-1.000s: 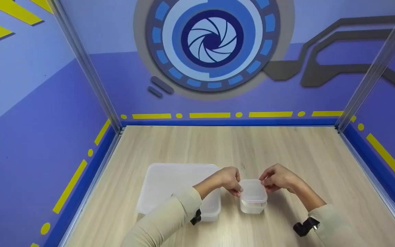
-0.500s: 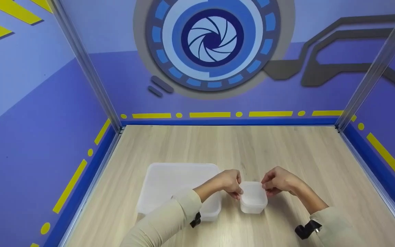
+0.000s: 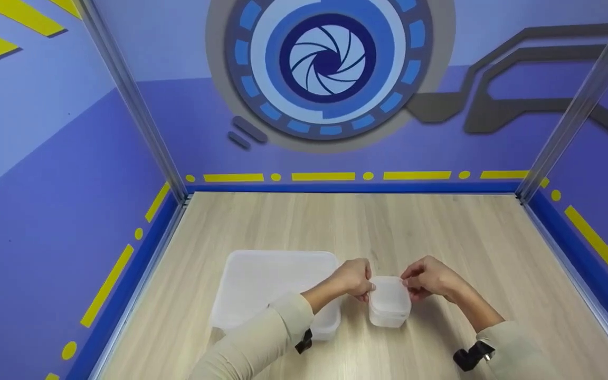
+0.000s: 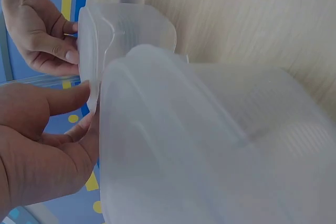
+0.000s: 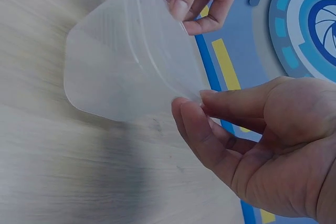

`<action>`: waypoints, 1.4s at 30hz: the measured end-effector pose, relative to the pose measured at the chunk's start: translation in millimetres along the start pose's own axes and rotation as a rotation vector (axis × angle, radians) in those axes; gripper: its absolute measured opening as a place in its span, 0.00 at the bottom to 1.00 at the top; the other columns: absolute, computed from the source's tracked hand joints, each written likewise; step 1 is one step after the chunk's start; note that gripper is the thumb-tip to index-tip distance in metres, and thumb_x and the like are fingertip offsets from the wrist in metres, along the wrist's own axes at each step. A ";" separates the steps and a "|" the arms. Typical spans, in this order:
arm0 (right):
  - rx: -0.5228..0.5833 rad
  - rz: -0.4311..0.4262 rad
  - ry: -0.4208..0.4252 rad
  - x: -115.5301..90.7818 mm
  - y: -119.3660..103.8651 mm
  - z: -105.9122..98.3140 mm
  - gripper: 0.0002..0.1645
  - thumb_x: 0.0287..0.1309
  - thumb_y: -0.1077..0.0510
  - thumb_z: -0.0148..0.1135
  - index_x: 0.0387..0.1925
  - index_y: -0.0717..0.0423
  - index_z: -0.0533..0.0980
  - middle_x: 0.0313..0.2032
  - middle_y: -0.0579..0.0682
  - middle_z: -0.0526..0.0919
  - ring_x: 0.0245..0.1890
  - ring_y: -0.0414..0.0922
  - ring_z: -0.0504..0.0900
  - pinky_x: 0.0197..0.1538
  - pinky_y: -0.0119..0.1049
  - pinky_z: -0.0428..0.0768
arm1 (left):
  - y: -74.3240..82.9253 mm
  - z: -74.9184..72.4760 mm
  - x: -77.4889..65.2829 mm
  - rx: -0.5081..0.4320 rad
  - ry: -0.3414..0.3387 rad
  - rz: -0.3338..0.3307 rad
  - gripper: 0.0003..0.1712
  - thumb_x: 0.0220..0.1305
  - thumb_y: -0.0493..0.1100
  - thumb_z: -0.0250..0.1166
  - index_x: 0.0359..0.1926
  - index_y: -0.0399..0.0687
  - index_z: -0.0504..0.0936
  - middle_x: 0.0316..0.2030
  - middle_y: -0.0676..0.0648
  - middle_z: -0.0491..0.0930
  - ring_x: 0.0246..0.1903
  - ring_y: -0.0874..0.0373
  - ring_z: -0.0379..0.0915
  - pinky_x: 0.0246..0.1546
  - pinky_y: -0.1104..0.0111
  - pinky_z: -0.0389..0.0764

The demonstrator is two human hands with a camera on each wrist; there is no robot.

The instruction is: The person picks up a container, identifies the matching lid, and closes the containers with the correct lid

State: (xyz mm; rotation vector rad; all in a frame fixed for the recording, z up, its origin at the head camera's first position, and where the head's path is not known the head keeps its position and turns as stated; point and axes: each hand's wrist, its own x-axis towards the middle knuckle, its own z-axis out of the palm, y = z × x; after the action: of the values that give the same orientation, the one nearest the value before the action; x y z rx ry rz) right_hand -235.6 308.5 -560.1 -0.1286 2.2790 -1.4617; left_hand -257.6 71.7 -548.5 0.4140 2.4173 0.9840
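Observation:
A small translucent lidded food container [image 3: 388, 319] stands on the table between both hands. Its frosted lid [image 3: 390, 293] lies over the top, with the far edge slightly raised in the head view. My left hand [image 3: 354, 277] pinches the lid's far left corner between thumb and fingers. At the far right corner, my right hand [image 3: 431, 277] pinches the same lid, thumb above and fingertips below the edge. The right wrist view shows the box body [image 5: 100, 61] under the lid.
Left of the small box, a larger translucent lidded container [image 3: 272, 285] lies flat, partly behind the left sleeve [image 3: 262, 332]. Its near corner [image 4: 210, 145] fills much of the left wrist view. Blue printed panels [image 3: 304, 163] enclose the wooden table [image 3: 441, 227].
A second ago the lid sat raised over the small box; half a second ago it was lower on the rim. Now its far side is up slightly again, and both hands still hold it.

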 end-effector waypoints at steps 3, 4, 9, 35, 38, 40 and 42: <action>-0.001 -0.003 0.018 0.6 -0.7 1.5 0.10 0.69 0.69 0.64 0.47 0.74 0.83 0.31 0.56 0.85 0.28 0.44 0.85 0.32 0.39 0.89 | -0.6 -0.2 1.1 0.016 0.026 0.001 0.16 0.68 0.30 0.71 0.31 0.43 0.71 0.17 0.47 0.79 0.27 0.47 0.90 0.34 0.59 0.90; -0.003 -0.004 0.019 0.7 -0.9 1.7 0.10 0.69 0.69 0.64 0.47 0.74 0.83 0.31 0.56 0.85 0.28 0.44 0.85 0.33 0.39 0.89 | -0.8 -0.3 1.0 0.016 0.026 0.001 0.16 0.67 0.30 0.71 0.31 0.43 0.71 0.17 0.47 0.79 0.27 0.47 0.90 0.34 0.59 0.90; -0.019 0.001 0.006 -1.6 -1.1 1.1 0.09 0.69 0.70 0.65 0.45 0.74 0.84 0.31 0.56 0.86 0.27 0.44 0.86 0.34 0.41 0.90 | 0.0 -1.3 -0.7 0.029 -0.013 -0.007 0.15 0.67 0.31 0.73 0.32 0.42 0.72 0.20 0.46 0.81 0.28 0.47 0.90 0.29 0.64 0.89; -0.007 0.026 -0.012 -10.9 0.5 4.0 0.06 0.68 0.71 0.65 0.43 0.74 0.82 0.30 0.57 0.85 0.28 0.46 0.87 0.33 0.41 0.90 | 2.7 2.6 -6.2 0.053 -0.093 0.007 0.11 0.69 0.30 0.69 0.44 0.38 0.74 0.17 0.42 0.84 0.26 0.46 0.90 0.35 0.57 0.90; 0.000 0.013 0.038 -10.1 2.4 6.3 0.07 0.69 0.70 0.64 0.44 0.75 0.82 0.32 0.58 0.85 0.28 0.46 0.86 0.34 0.41 0.90 | 0.7 2.5 -4.6 0.031 -0.061 0.020 0.11 0.69 0.29 0.69 0.46 0.38 0.75 0.17 0.43 0.84 0.23 0.48 0.89 0.35 0.57 0.90; 0.003 0.003 0.068 -9.3 4.2 7.6 0.08 0.69 0.70 0.64 0.44 0.75 0.82 0.33 0.57 0.85 0.28 0.45 0.86 0.35 0.41 0.90 | -0.9 2.1 -2.9 0.022 -0.040 0.025 0.11 0.69 0.29 0.69 0.46 0.38 0.76 0.18 0.42 0.84 0.23 0.48 0.88 0.35 0.57 0.90; 0.010 -0.003 0.079 -8.2 6.5 8.2 0.09 0.70 0.70 0.63 0.45 0.75 0.82 0.34 0.57 0.85 0.29 0.45 0.86 0.36 0.41 0.90 | -2.3 1.7 -1.0 0.014 -0.029 0.026 0.11 0.69 0.29 0.69 0.47 0.38 0.76 0.19 0.40 0.85 0.24 0.47 0.89 0.34 0.57 0.90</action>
State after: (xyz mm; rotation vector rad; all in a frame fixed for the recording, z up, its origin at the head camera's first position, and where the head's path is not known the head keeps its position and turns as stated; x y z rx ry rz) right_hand -223.9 306.9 -566.3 -0.0719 2.3347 -1.5044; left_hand -256.1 70.6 -550.9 0.4629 2.3999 0.9669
